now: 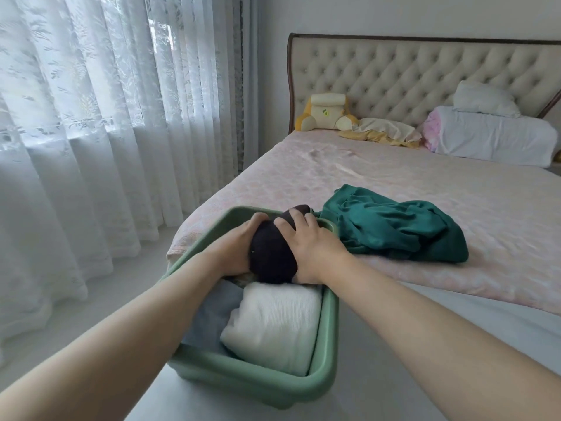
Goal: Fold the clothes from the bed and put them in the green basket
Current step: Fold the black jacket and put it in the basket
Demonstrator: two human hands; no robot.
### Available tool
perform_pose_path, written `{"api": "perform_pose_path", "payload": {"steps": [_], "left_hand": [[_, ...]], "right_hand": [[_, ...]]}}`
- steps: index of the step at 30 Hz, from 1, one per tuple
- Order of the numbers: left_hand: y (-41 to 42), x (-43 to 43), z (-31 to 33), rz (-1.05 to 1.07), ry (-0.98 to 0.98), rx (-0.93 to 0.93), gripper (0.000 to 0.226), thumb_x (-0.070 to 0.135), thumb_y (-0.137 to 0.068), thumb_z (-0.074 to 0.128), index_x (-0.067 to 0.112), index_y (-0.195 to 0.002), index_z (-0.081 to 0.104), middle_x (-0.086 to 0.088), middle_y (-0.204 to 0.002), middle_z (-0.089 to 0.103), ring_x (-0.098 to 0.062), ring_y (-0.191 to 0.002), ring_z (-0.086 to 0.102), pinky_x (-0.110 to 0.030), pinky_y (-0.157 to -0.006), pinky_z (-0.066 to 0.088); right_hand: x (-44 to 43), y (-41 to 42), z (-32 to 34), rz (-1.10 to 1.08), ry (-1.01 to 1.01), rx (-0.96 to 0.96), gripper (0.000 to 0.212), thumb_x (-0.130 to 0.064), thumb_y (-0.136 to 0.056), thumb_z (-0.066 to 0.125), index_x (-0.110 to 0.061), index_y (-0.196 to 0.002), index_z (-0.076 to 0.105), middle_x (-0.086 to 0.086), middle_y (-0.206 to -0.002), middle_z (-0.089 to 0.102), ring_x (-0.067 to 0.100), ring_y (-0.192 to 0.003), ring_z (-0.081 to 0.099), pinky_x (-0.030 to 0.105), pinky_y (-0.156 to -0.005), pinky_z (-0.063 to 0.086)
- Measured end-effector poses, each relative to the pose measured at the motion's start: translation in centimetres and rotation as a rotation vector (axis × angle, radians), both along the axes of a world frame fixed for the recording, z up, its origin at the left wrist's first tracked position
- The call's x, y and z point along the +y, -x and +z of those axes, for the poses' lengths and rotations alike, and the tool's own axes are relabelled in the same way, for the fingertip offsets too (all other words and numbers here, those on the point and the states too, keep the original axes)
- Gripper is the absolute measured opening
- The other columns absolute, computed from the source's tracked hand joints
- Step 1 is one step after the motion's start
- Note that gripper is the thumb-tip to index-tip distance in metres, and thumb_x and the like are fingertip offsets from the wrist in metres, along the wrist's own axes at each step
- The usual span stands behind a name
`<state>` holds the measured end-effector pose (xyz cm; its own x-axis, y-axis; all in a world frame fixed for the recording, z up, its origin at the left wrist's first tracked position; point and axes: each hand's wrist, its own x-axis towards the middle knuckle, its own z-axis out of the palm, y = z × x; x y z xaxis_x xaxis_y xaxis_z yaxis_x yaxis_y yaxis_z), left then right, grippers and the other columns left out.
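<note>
A green basket (329,335) stands at the near corner of the bed. Over its far end I hold a folded black garment (271,253) between both hands. My left hand (235,246) grips its left side and my right hand (309,243) curls over its top and right side. Below it, in the basket, lie a folded white garment (276,326) and a folded grey-blue one (212,314). A crumpled dark green garment (394,226) lies unfolded on the pink bedspread (409,177), just right of the basket.
A tufted beige headboard (394,71) stands at the back. Near it lie a yellow and cream cushion (326,113), a yellow cloth (382,132) and white pillows (491,135). Lace curtains (106,117) hang along the left, with pale floor (91,299) beside the bed.
</note>
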<state>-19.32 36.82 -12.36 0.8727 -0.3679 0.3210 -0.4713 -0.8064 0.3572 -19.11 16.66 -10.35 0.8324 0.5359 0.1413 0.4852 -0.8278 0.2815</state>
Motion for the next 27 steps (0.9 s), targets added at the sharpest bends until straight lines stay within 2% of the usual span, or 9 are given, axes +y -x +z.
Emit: {"api": "perform_pose_path", "payload": {"steps": [3, 6, 9, 11, 14, 18, 21, 24, 27], "left_hand": [[-0.3, -0.2, -0.4, -0.013, -0.049, 0.076, 0.085, 0.014, -0.072, 0.079, 0.013, -0.141, 0.03, 0.002, -0.109, 0.059, -0.02, -0.095, 0.062, -0.015, -0.077, 0.04], [-0.7, -0.7, -0.4, -0.019, -0.076, 0.189, 0.096, 0.016, -0.073, 0.079, 0.023, -0.147, 0.019, -0.003, -0.105, 0.063, -0.02, -0.09, 0.062, -0.024, -0.076, 0.045], [-1.1, -1.2, -1.0, 0.007, -0.091, 0.247, 0.102, 0.018, -0.074, 0.079, 0.027, -0.15, 0.012, -0.009, -0.106, 0.062, -0.022, -0.094, 0.059, -0.024, -0.077, 0.041], [-1.1, -1.2, -1.3, 0.043, -0.098, 0.295, 0.107, 0.021, -0.075, 0.079, 0.025, -0.153, 0.006, -0.01, -0.115, 0.06, -0.027, -0.103, 0.06, -0.027, -0.082, 0.042], [-1.2, -0.4, -1.8, 0.084, -0.161, 0.412, 0.11, 0.04, -0.072, 0.075, 0.03, -0.155, 0.004, -0.007, -0.144, 0.043, -0.026, -0.131, 0.047, -0.038, -0.107, 0.038], [-1.5, -0.3, -2.1, 0.13, -0.348, 0.526, 0.09, 0.048, -0.084, 0.059, 0.032, -0.157, 0.008, 0.006, -0.165, 0.008, -0.017, -0.152, 0.006, -0.039, -0.123, 0.012], [-1.6, -1.0, -1.8, 0.162, -0.467, 0.534, 0.073, 0.037, -0.093, 0.043, 0.035, -0.158, 0.009, 0.011, -0.166, 0.0, -0.016, -0.153, -0.004, -0.04, -0.124, 0.006], [-1.7, -1.0, -1.7, 0.169, -0.388, 0.519, 0.064, 0.024, -0.097, 0.038, 0.033, -0.157, 0.019, 0.007, -0.166, 0.01, -0.018, -0.153, 0.005, -0.039, -0.124, 0.009], [-1.2, -0.7, -1.3, 0.214, -0.194, 0.413, 0.055, 0.013, -0.095, 0.038, 0.027, -0.148, 0.044, -0.002, -0.152, 0.043, -0.024, -0.14, 0.038, -0.037, -0.114, 0.031]], "right_hand": [[-0.3, 0.2, -0.5, 0.001, -0.057, 0.109, 0.116, -0.049, -0.068, 0.077, -0.025, -0.153, 0.001, 0.012, -0.143, 0.027, 0.031, -0.131, 0.03, 0.042, -0.1, 0.048], [-0.7, 0.5, 0.1, -0.036, 0.037, 0.116, 0.122, -0.063, -0.066, 0.067, -0.029, -0.157, -0.008, 0.013, -0.14, 0.032, 0.031, -0.131, 0.031, 0.045, -0.11, 0.033], [-0.7, 0.2, 1.6, -0.051, -0.015, 0.232, 0.115, -0.077, -0.061, 0.066, -0.03, -0.154, 0.017, 0.008, -0.141, 0.035, 0.029, -0.137, 0.025, 0.048, -0.119, 0.016], [-0.6, 0.1, 2.4, -0.019, -0.148, 0.358, 0.102, -0.069, -0.06, 0.077, -0.029, -0.143, 0.032, -0.001, -0.137, 0.038, 0.022, -0.132, 0.033, 0.039, -0.115, 0.027], [-0.2, 0.2, 2.8, -0.02, -0.192, 0.466, 0.099, -0.058, -0.06, 0.084, -0.032, -0.139, 0.032, -0.01, -0.13, 0.05, 0.016, -0.11, 0.052, 0.033, -0.093, 0.047], [0.4, -0.6, 2.2, -0.115, -0.119, 0.516, 0.118, -0.067, -0.054, 0.082, -0.048, -0.152, 0.02, -0.007, -0.138, 0.051, 0.021, -0.122, 0.053, 0.038, -0.101, 0.048], [0.7, -1.2, 1.8, -0.204, -0.123, 0.576, 0.11, -0.072, -0.051, 0.081, -0.045, -0.147, 0.035, -0.011, -0.137, 0.055, 0.02, -0.12, 0.055, 0.04, -0.101, 0.049], [1.3, -1.5, 1.9, -0.247, -0.098, 0.617, 0.106, -0.072, -0.053, 0.081, -0.043, -0.146, 0.039, -0.011, -0.14, 0.053, 0.02, -0.124, 0.053, 0.04, -0.102, 0.047], [1.4, -1.3, 1.8, -0.285, -0.126, 0.636, 0.117, -0.071, -0.055, 0.082, -0.043, -0.153, 0.025, -0.006, -0.151, 0.044, 0.023, -0.134, 0.046, 0.042, -0.107, 0.043]]}}
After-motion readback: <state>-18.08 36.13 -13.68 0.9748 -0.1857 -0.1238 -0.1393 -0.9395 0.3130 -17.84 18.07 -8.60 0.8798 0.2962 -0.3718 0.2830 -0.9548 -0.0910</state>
